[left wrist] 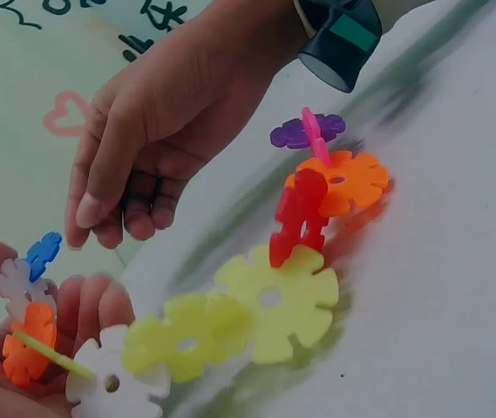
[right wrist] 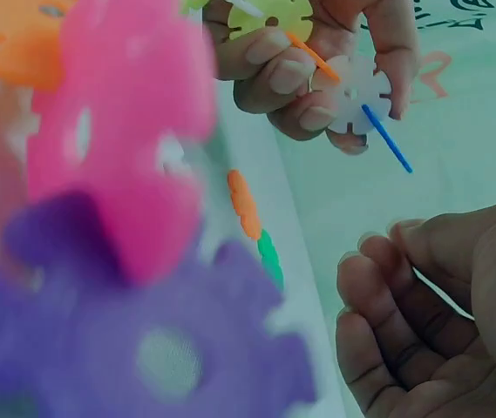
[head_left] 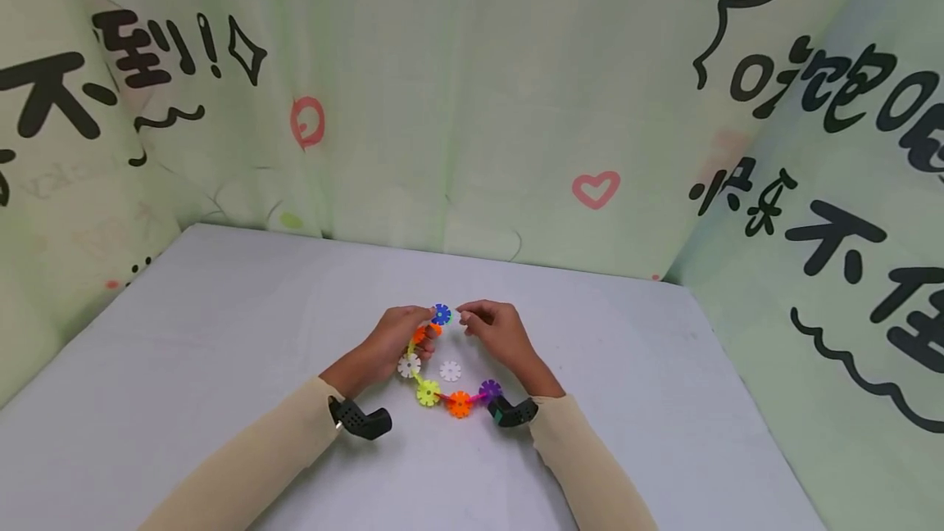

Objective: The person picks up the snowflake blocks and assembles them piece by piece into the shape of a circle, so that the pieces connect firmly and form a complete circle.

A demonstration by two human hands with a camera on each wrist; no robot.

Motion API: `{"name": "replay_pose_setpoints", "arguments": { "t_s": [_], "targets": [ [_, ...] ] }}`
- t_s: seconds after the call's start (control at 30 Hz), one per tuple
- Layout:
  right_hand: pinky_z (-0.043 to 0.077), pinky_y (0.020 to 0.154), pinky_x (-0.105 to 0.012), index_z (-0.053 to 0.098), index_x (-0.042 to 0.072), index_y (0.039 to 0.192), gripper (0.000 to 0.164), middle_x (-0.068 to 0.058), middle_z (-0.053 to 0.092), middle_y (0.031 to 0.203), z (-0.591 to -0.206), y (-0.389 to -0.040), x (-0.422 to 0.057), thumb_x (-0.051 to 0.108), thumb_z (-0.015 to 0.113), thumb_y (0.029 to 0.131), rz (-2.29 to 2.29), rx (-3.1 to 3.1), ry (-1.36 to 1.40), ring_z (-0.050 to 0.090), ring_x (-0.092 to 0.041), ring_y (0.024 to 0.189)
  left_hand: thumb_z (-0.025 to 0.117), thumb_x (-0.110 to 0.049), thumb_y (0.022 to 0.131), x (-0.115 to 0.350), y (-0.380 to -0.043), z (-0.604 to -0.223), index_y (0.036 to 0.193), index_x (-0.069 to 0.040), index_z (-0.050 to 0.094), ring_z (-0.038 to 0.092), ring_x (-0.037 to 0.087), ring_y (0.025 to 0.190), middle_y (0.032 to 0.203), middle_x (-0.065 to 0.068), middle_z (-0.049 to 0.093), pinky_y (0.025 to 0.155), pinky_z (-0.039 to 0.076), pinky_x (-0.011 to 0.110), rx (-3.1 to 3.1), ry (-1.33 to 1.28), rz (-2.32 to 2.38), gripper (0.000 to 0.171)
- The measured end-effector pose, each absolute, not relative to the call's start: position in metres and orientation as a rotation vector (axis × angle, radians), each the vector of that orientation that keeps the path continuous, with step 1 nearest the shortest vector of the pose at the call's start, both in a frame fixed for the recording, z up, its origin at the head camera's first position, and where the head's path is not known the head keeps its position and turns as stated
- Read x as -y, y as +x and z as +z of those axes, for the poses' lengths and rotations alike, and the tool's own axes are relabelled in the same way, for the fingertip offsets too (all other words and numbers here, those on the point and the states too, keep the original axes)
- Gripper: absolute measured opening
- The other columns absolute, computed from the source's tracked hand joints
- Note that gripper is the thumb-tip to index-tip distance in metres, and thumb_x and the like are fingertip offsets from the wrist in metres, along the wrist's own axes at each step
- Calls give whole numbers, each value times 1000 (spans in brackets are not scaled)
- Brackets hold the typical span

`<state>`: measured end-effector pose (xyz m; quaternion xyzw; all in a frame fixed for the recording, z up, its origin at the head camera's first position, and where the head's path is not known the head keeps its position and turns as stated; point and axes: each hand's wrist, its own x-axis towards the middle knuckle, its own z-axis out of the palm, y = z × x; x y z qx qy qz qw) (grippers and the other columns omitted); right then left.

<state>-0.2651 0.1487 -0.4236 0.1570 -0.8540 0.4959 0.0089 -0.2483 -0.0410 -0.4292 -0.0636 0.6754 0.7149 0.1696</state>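
Observation:
A chain of slotted flower-shaped plastic discs curves from my left hand (head_left: 394, 336) down and across to the right. Its upper end is a blue disc (head_left: 441, 315), joined to a whitish disc (right wrist: 350, 94) that my left thumb and fingers pinch. Orange (left wrist: 30, 343), yellow and white (left wrist: 118, 380) discs follow close to the palm. Farther along come a yellow disc (head_left: 428, 392), a red one (left wrist: 298, 218), an orange one (head_left: 460, 405), a pink one (right wrist: 125, 113) and a purple end disc (head_left: 490, 390). My right hand (head_left: 500, 329), fingers loosely curled, holds nothing visible beside the blue disc.
A loose white disc (head_left: 451, 371) lies inside the chain's curve on the white table (head_left: 243, 326). An orange piece (right wrist: 244, 205) and a green piece (right wrist: 270, 259) lie beyond the chain. A printed curtain (head_left: 457, 105) stands behind the table.

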Motion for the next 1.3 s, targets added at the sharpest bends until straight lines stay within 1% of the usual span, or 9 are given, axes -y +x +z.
{"name": "replay_pose_setpoints", "arguments": {
  "t_s": [0.13, 0.3, 0.4, 0.5, 0.67, 0.87, 0.93, 1.07, 1.3],
  "targets": [
    [53, 73, -31, 73, 2, 107, 17, -10, 70, 92, -424, -269, -148, 8, 63, 94, 1471, 2737, 477, 65, -24, 79, 49, -26, 100, 45, -247, -429, 116, -1, 59, 55, 19, 69, 89, 10, 60, 63, 51, 24, -1963, -186, 2054, 31],
    [53, 77, -31, 73, 4, 108, 18, -5, 70, 99, -426, -276, -144, 10, 65, 94, 1388, 2807, 449, 63, -19, 86, 49, -25, 101, 50, -248, -429, 124, -2, 59, 58, 19, 73, 103, 12, 63, 66, 51, 24, -2003, -258, 2038, 34],
    [53, 79, -32, 72, 3, 109, 19, -6, 70, 102, -427, -280, -143, 11, 65, 94, 1374, 2822, 457, 63, -20, 89, 49, -23, 100, 52, -248, -427, 128, -4, 58, 60, 19, 74, 114, 14, 59, 68, 51, 24, -2030, -274, 2034, 36],
    [53, 82, -33, 72, 3, 110, 20, -6, 70, 104, -429, -285, -142, 12, 66, 94, 1365, 2838, 468, 62, -20, 92, 48, -21, 99, 54, -247, -427, 131, -6, 59, 59, 19, 72, 119, 14, 55, 67, 50, 24, -2040, -272, 2052, 36],
    [51, 86, -33, 72, 4, 111, 20, -5, 69, 106, -432, -293, -139, 11, 65, 94, 1330, 2857, 471, 62, -20, 97, 45, -21, 101, 55, -247, -429, 131, -7, 59, 54, 18, 69, 110, 12, 57, 61, 47, 24, -2062, -277, 2065, 36],
    [49, 91, -36, 72, 3, 110, 20, -8, 69, 108, -433, -301, -135, 3, 61, 94, 1305, 2891, 464, 61, -23, 103, 52, -38, 101, 54, -249, -432, 126, -11, 60, 53, 17, 64, 93, 9, 60, 56, 46, 22, -2083, -347, 2045, 38],
    [49, 91, -36, 72, 4, 110, 21, -8, 69, 107, -433, -303, -133, 1, 60, 93, 1303, 2910, 435, 61, -24, 103, 53, -39, 100, 55, -250, -433, 125, -11, 60, 53, 17, 64, 92, 9, 59, 56, 46, 23, -2086, -349, 2043, 37],
    [50, 89, -35, 72, 5, 110, 21, -7, 69, 106, -435, -306, -129, 2, 61, 92, 1322, 2941, 399, 61, -23, 99, 53, -34, 101, 55, -250, -434, 125, -11, 60, 53, 18, 65, 94, 9, 58, 57, 46, 23, -2082, -343, 2046, 34],
    [51, 84, -35, 72, 5, 111, 22, -7, 68, 104, -439, -309, -124, 9, 68, 90, 1251, 2977, 483, 60, -21, 92, 52, -33, 101, 57, -250, -434, 126, -11, 59, 53, 17, 64, 94, 9, 57, 56, 46, 24, -2056, -336, 2055, 34]
  ]
}}
